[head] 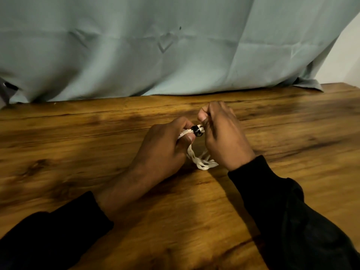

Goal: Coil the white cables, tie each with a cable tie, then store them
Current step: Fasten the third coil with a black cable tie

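A coiled white cable (202, 164) lies between my two hands on the wooden table (78, 152), its loops showing below my fingers. A black cable tie (197, 131) is wrapped round the top of the coil. My left hand (165, 145) grips the coil just left of the tie, thumb on the white strands. My right hand (222, 131) is curled over the coil's right side, thumb and forefinger pinching at the tie's end. Much of the coil is hidden under both hands.
A pale green cloth (155, 45) hangs behind the table's far edge and drapes onto it at the right. A bare wall strip (346, 55) shows at the far right. Both arms wear black sleeves.
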